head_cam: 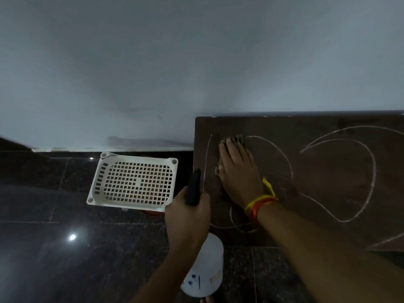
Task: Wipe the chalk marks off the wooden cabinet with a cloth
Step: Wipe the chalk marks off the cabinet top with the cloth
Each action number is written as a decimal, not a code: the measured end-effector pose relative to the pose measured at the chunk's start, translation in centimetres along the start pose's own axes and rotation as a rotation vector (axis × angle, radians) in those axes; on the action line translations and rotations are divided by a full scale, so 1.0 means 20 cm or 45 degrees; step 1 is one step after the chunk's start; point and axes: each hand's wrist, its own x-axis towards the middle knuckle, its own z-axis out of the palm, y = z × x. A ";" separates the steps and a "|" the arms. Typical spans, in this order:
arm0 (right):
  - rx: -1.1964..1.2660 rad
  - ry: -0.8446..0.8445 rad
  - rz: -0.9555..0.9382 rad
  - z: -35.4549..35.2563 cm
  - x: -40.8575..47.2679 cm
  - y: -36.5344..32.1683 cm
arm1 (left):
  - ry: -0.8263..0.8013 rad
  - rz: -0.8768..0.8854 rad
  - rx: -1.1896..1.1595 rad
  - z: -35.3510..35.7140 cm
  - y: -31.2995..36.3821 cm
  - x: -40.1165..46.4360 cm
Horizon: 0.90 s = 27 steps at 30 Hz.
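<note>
A white plastic basket with a perforated grid base sits left of centre on the floor, tilted, its far edge close to the wall. Something red-orange shows just beneath its near right corner; it cannot be identified. The floor is dark polished stone tile with visible joints and bright light reflections at near left. A plain pale wall fills the far half of the view, meeting the floor at a light skirting strip.

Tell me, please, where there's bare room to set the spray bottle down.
The dark floor left of the spray bottle and in front of the white basket lies bare. The cabinet top is taken near its left edge by the right hand and cloth.
</note>
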 end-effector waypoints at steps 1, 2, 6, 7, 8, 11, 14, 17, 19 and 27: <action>0.000 0.015 0.006 0.00 0.08 -0.01 | -0.002 -0.009 0.002 -0.01 0.00 0.02; 0.002 0.025 0.006 0.00 0.15 -0.02 | -0.010 -0.019 -0.002 -0.01 0.01 0.04; -0.007 0.047 -0.016 0.03 0.23 -0.04 | -0.019 -0.034 -0.018 -0.03 0.02 0.09; -0.019 0.038 -0.036 0.03 0.19 -0.05 | -0.027 -0.042 -0.019 -0.04 0.02 0.10; -0.034 0.024 -0.065 0.04 0.14 -0.07 | -0.039 -0.054 -0.020 -0.04 0.02 0.10; -0.001 -0.015 -0.116 0.07 -0.08 -0.12 | -0.054 -0.068 0.000 -0.05 0.03 0.11; 0.026 -0.032 -0.117 0.08 -0.21 -0.12 | -0.053 -0.073 0.023 -0.06 0.03 0.10; -0.005 0.000 -0.085 0.07 -0.08 -0.09 | -0.068 -0.066 0.046 -0.07 0.03 0.10; -0.022 0.046 -0.038 0.05 0.10 -0.08 | -0.049 -0.036 0.095 -0.08 0.04 0.12; -0.077 -0.020 -0.059 0.12 -0.01 -0.17 | -0.069 -0.052 0.124 -0.12 -0.01 0.12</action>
